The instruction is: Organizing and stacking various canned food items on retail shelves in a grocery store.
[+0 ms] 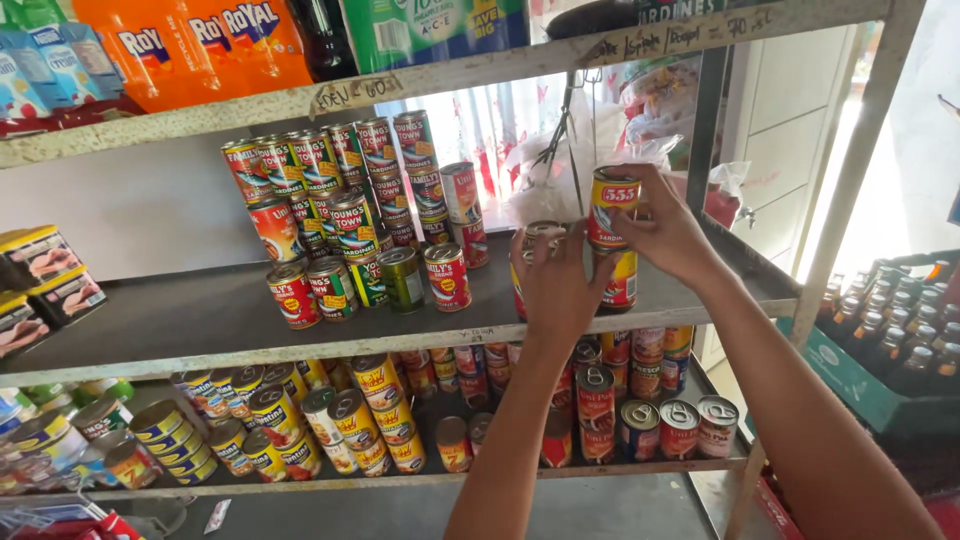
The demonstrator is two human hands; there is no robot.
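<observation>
Red-and-yellow can sits stacked atop another can on the middle shelf, pinched at its rim by the right hand. The left hand cups the cans beside it. Keeping the can level and centred would steady the stack. Stacked cans crowd the left; bottles stand right.

left hand: bare, no glove, no ring seen; nails short
right hand: bare, no ring/watch in view
forearms: both bare to frame edge at 6 o'clock, no sleeves, no wristband
markings: none seen
rest of body: out of frame
</observation>
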